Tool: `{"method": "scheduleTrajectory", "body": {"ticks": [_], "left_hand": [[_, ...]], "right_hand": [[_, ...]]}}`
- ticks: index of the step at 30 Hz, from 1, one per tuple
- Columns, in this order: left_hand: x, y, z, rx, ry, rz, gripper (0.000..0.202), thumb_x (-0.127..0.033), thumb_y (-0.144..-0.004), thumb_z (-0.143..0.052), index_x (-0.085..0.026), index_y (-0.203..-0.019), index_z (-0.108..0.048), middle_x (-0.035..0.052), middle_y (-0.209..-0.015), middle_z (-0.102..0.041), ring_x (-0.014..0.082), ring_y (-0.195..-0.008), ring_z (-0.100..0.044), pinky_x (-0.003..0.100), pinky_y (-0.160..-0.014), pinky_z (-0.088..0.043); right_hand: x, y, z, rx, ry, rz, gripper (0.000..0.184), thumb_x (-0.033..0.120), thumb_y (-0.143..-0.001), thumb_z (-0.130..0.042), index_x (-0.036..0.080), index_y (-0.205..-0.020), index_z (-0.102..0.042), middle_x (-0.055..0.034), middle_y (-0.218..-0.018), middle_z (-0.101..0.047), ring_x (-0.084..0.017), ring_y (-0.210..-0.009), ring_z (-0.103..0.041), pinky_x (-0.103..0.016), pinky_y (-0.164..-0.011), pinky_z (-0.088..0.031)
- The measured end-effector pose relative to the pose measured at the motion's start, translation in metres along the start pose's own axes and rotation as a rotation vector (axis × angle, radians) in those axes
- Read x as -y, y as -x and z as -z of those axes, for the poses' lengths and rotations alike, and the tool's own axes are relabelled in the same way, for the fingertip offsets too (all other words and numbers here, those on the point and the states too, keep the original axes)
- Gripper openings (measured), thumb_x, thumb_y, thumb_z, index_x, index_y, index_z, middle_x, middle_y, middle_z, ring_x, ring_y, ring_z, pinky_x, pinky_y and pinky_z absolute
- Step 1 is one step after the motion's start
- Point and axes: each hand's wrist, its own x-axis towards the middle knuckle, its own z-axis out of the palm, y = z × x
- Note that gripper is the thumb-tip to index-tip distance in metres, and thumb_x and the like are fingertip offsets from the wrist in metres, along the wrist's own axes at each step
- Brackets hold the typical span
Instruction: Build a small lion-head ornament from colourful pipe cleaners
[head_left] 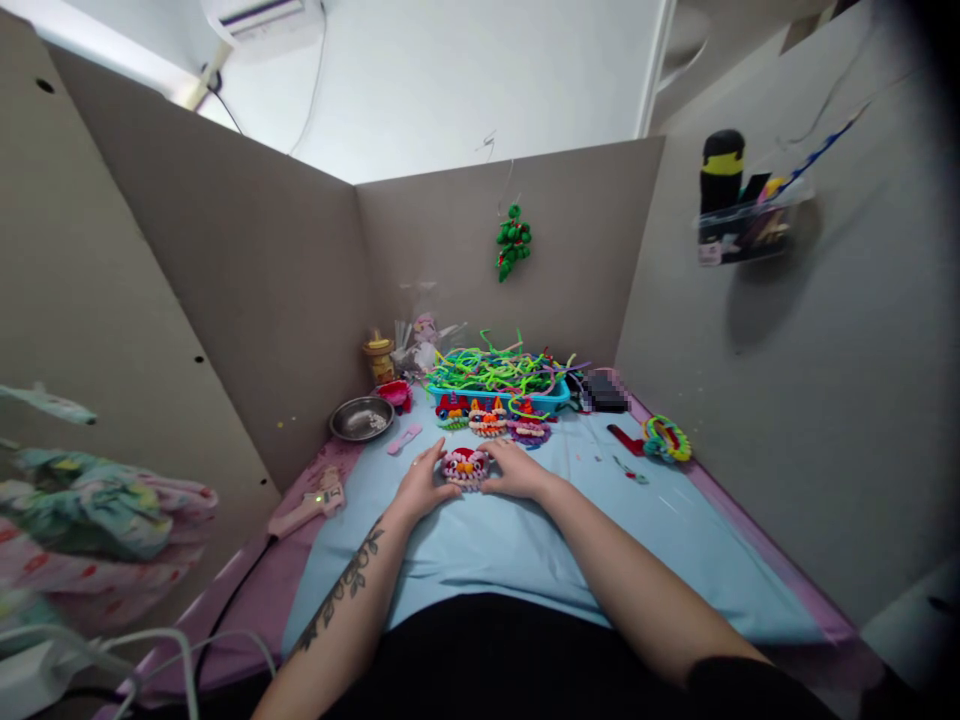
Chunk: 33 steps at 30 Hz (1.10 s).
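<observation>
A small pink, red and white pipe-cleaner figure (465, 466) lies on the light blue mat (525, 540). My left hand (420, 484) grips its left side and my right hand (517, 470) grips its right side, fingers curled onto it. Just behind stand three similar colourful pipe-cleaner figures (489, 416) in a row. Behind those sits a blue tray (551, 399) heaped with green, yellow and purple pipe cleaners.
A metal bowl (361, 418) and a pink glue gun (307, 508) lie at the left. A coiled pipe-cleaner ring (666, 438) and red tool (622, 438) lie at the right. Cardboard walls enclose the desk; a green ornament (514, 242) hangs on the back wall.
</observation>
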Motion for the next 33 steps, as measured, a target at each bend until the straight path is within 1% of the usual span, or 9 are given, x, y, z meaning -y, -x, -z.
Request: {"method": "scheduleTrajectory", "body": {"ticks": [3,7,9,11,14,18,23,27,33], "left_hand": [[-0.001,0.0,-0.003,0.007,-0.097,0.023,0.1,-0.037,-0.056,-0.076,-0.016,-0.14,-0.026,0.0141,-0.118,-0.056,0.0281,-0.111,-0.05,0.041,-0.093,-0.039],[-0.002,0.0,-0.005,-0.013,-0.155,0.04,0.099,-0.04,-0.058,-0.074,-0.015,-0.14,-0.025,0.0145,-0.114,-0.057,0.0291,-0.108,-0.051,0.042,-0.092,-0.039],[-0.002,0.0,-0.005,-0.012,-0.144,0.02,0.1,-0.04,-0.058,-0.074,-0.015,-0.14,-0.023,0.0147,-0.115,-0.056,0.0291,-0.11,-0.05,0.042,-0.093,-0.038],[-0.002,0.0,-0.005,-0.001,-0.111,-0.024,0.101,-0.039,-0.058,-0.074,-0.015,-0.141,-0.02,0.015,-0.121,-0.053,0.0285,-0.113,-0.048,0.042,-0.095,-0.037],[0.0,-0.001,-0.007,0.0,-0.071,-0.074,0.1,-0.04,-0.062,-0.071,-0.016,-0.142,-0.017,0.0152,-0.126,-0.05,0.0272,-0.116,-0.047,0.042,-0.098,-0.035],[0.004,-0.003,-0.01,0.002,-0.041,-0.058,0.097,-0.037,-0.067,-0.068,-0.014,-0.142,-0.012,0.015,-0.12,-0.055,0.0261,-0.111,-0.05,0.041,-0.095,-0.037],[0.005,-0.003,-0.01,0.011,-0.02,-0.037,0.102,-0.036,-0.064,-0.07,-0.014,-0.143,-0.009,0.0142,-0.121,-0.055,0.0269,-0.112,-0.049,0.041,-0.095,-0.037],[0.001,-0.003,-0.009,0.01,-0.025,-0.018,0.103,-0.037,-0.062,-0.072,-0.013,-0.142,-0.011,0.0138,-0.12,-0.055,0.0276,-0.112,-0.049,0.041,-0.095,-0.037],[-0.003,-0.002,-0.007,0.001,-0.016,-0.04,0.1,-0.037,-0.064,-0.07,-0.013,-0.142,-0.013,0.0158,-0.122,-0.054,0.0269,-0.113,-0.049,0.042,-0.095,-0.036]], "right_hand": [[0.006,-0.001,-0.004,-0.004,0.043,-0.016,0.048,0.044,-0.064,-0.071,0.017,-0.101,-0.056,-0.0084,-0.094,-0.055,-0.023,-0.087,-0.049,-0.03,-0.073,-0.037],[0.009,-0.001,-0.006,-0.003,0.053,-0.03,0.042,0.045,-0.066,-0.069,0.017,-0.095,-0.055,-0.0074,-0.09,-0.055,-0.021,-0.084,-0.048,-0.028,-0.071,-0.037],[0.009,-0.001,-0.007,-0.002,0.038,-0.03,0.045,0.044,-0.065,-0.07,0.017,-0.098,-0.055,-0.0079,-0.094,-0.054,-0.022,-0.086,-0.048,-0.029,-0.072,-0.037],[0.009,-0.001,-0.007,-0.008,0.004,-0.018,0.053,0.045,-0.064,-0.071,0.017,-0.107,-0.053,-0.0087,-0.1,-0.053,-0.023,-0.091,-0.048,-0.03,-0.076,-0.037],[0.012,-0.001,-0.007,-0.008,-0.044,0.001,0.06,0.047,-0.066,-0.07,0.019,-0.116,-0.05,-0.0091,-0.106,-0.052,-0.023,-0.096,-0.047,-0.031,-0.081,-0.036],[0.015,-0.002,-0.007,-0.002,-0.054,0.002,0.053,0.043,-0.07,-0.068,0.019,-0.115,-0.052,-0.0088,-0.103,-0.053,-0.022,-0.095,-0.047,-0.031,-0.082,-0.036],[0.011,-0.003,-0.01,0.001,-0.111,-0.007,0.053,0.044,-0.07,-0.068,0.019,-0.114,-0.053,-0.0083,-0.102,-0.053,-0.022,-0.094,-0.048,-0.032,-0.082,-0.037],[0.008,-0.004,-0.011,-0.011,-0.124,-0.022,0.049,0.04,-0.07,-0.068,0.02,-0.113,-0.054,-0.0078,-0.101,-0.054,-0.022,-0.094,-0.048,-0.032,-0.082,-0.038],[0.01,-0.003,-0.009,-0.015,-0.132,-0.038,0.058,0.045,-0.067,-0.07,0.02,-0.117,-0.052,-0.0093,-0.106,-0.053,-0.024,-0.098,-0.048,-0.034,-0.084,-0.038]]}}
